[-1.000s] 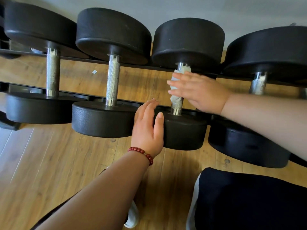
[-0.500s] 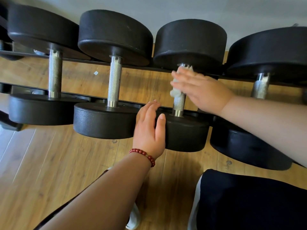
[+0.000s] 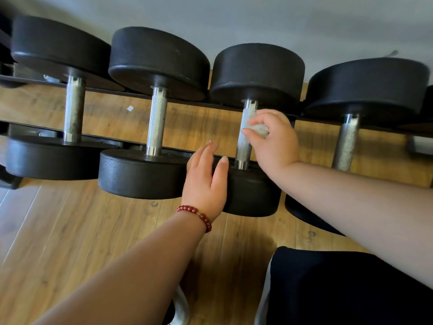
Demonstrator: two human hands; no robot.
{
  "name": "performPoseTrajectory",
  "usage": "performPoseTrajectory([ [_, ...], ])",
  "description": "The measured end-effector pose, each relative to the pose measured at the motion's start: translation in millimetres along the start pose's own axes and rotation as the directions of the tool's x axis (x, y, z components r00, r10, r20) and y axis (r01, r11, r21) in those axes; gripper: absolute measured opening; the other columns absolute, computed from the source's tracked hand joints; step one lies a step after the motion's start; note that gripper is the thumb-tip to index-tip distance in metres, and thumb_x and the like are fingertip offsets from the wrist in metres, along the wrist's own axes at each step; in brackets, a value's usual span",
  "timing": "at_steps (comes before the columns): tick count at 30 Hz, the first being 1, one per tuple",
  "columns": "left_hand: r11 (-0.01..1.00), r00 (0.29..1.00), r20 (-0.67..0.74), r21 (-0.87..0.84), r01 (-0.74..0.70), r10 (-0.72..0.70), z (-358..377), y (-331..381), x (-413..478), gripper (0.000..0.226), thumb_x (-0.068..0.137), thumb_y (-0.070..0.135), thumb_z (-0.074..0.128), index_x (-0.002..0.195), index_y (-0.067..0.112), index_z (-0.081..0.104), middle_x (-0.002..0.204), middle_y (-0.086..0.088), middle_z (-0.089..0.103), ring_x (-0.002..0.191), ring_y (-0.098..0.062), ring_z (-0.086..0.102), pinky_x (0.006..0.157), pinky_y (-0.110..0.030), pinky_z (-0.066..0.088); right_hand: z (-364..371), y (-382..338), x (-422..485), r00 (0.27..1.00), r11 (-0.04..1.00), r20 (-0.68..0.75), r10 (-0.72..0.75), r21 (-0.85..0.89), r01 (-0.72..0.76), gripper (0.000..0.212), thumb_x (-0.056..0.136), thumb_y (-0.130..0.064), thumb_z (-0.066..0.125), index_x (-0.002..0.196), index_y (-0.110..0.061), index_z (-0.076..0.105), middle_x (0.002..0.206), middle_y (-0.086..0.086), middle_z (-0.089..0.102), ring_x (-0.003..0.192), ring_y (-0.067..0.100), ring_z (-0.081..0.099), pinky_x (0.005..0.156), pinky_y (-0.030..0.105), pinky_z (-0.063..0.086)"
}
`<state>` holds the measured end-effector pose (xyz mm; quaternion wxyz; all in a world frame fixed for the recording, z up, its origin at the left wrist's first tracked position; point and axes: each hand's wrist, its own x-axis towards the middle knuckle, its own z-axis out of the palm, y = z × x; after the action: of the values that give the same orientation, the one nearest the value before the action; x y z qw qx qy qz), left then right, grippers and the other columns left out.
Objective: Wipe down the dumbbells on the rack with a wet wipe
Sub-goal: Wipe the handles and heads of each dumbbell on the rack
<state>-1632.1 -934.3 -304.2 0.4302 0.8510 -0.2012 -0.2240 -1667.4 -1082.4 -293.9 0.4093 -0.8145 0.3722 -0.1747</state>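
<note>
head view: looking down on a low rack [image 3: 126, 143] of two dark rails running left to right, with wooden floor [image 3: 70, 231] under it and a grey wall [image 3: 234, 15] behind.
dumbbells: four black round-headed ones lie across the rails, far heads towards the wall, metal handles bridging the gap between the rails.
first dumbbell [image 3: 73, 109]: at the rack's left end, untouched.
second dumbbell [image 3: 157, 123]: just right of the first, its near head touching or almost touching the next one's.
third dumbbell [image 3: 257, 71]: the one both hands are at; its knurled handle is bare along the lower half.
fourth dumbbell [image 3: 346, 144]: towards the rack's right end, its near head partly hidden by the right forearm.
wet wipe [image 3: 259, 131]: a small white bunch, against the right side of the third dumbbell's handle, about halfway up.
right hand [image 3: 276, 141]: fingers and thumb curled in, pinching the wipe; whether the wipe presses on the metal cannot be told.
left hand [image 3: 206, 184]: laid flat on the third dumbbell's near head, fingers straight and close together, thumb spread apart on top of the head.
bracelet [image 3: 194, 215]: red beads round the left wrist.
scrap [image 3: 130, 108]: a small white bit on the floor between the rails.
leg [image 3: 339, 289]: dark cloth at the lower right.
shoe [image 3: 180, 308]: white, partly hidden under the left forearm.
</note>
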Motion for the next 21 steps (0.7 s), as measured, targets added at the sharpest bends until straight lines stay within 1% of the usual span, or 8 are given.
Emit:
performPoseTrajectory([
  [3,0.999,0.999,-0.035,-0.033,0.001,-0.002,1.4,10.4,7.6,0.043,0.103,0.034,0.037,0.145,0.025,0.040,0.151,0.007,0.035,0.139,-0.005,0.026,0.112,-0.025,0.022,4.8,-11.5,9.0,0.932,0.921,0.005,0.362,0.156,-0.358,0.041,0.090,-0.030,0.069,0.126,-0.019,0.052,0.122,-0.002,0.057,0.103,0.011,0.055,0.063,0.009,0.039],
  [5,1.000,0.999,-0.036,-0.004,-0.009,0.009,2.9,11.1,9.6,0.044,0.102,0.035,0.037,0.145,0.024,0.041,0.151,0.007,0.036,0.139,-0.004,0.026,0.112,-0.025,0.022,10.0,-13.1,11.2,0.901,0.899,0.145,0.408,0.110,-0.425,0.046,0.095,-0.038,0.059,0.136,-0.020,0.049,0.125,0.000,0.059,0.109,0.018,0.058,0.064,0.019,0.042],
  [7,1.000,0.999,-0.045,0.013,-0.009,0.009,4.2,9.9,10.1,0.044,0.102,0.035,0.037,0.144,0.023,0.042,0.150,0.007,0.037,0.139,-0.005,0.027,0.114,-0.027,0.024,14.7,-11.5,12.9,0.891,0.910,0.246,0.381,0.068,-0.408,0.046,0.100,-0.043,0.047,0.141,-0.022,0.044,0.128,0.000,0.058,0.105,0.017,0.057,0.058,0.018,0.037],
  [9,1.000,0.998,-0.060,0.020,-0.010,0.011,4.6,9.6,10.0,0.043,0.102,0.034,0.038,0.143,0.022,0.043,0.149,0.008,0.039,0.138,-0.004,0.028,0.114,-0.027,0.025,14.6,-12.3,15.3,0.865,0.878,0.309,0.395,0.151,-0.455,0.050,0.101,-0.046,0.041,0.145,-0.022,0.039,0.128,0.000,0.055,0.103,0.016,0.053,0.067,0.022,0.040],
  [12,1.000,0.998,-0.068,0.028,-0.009,0.011,4.6,9.3,11.2,0.043,0.102,0.034,0.038,0.142,0.022,0.044,0.147,0.009,0.040,0.134,0.001,0.028,0.108,-0.020,0.022,7.8,-8.5,17.5,0.767,0.638,0.413,0.492,0.428,-0.640,0.045,0.101,-0.039,0.046,0.140,-0.019,0.047,0.131,0.002,0.057,0.115,0.021,0.056,0.096,0.036,0.046],
  [13,1.000,0.998,-0.069,0.030,-0.008,0.010,4.6,9.2,11.1,0.043,0.102,0.034,0.038,0.142,0.022,0.044,0.147,0.009,0.041,0.134,0.001,0.028,0.107,-0.020,0.022,6.0,-4.8,17.0,0.759,0.604,0.445,0.476,0.461,-0.649,0.042,0.101,-0.032,0.047,0.141,-0.019,0.047,0.134,0.005,0.056,0.119,0.023,0.055,0.103,0.040,0.044],
  [17,1.000,0.997,-0.075,0.027,-0.010,0.012,4.8,9.1,10.8,0.041,0.102,0.033,0.037,0.141,0.022,0.046,0.145,0.009,0.043,0.136,-0.003,0.032,0.106,-0.019,0.023,6.8,13.2,16.2,0.817,0.730,0.452,0.357,0.410,-0.546,0.051,0.102,-0.026,0.046,0.151,-0.032,0.031,0.145,-0.002,0.048,0.128,0.021,0.051,0.108,0.044,0.042],
  [21,1.000,0.997,-0.082,0.022,-0.003,0.004,5.6,6.5,11.3,0.040,0.103,0.033,0.037,0.140,0.022,0.047,0.145,0.010,0.043,0.136,-0.003,0.032,0.102,-0.016,0.023,15.9,16.8,23.1,0.860,0.840,0.384,0.337,0.291,-0.459,0.048,0.100,-0.040,0.047,0.146,-0.034,0.037,0.127,-0.010,0.057,0.114,0.017,0.059,0.098,0.041,0.050],
])
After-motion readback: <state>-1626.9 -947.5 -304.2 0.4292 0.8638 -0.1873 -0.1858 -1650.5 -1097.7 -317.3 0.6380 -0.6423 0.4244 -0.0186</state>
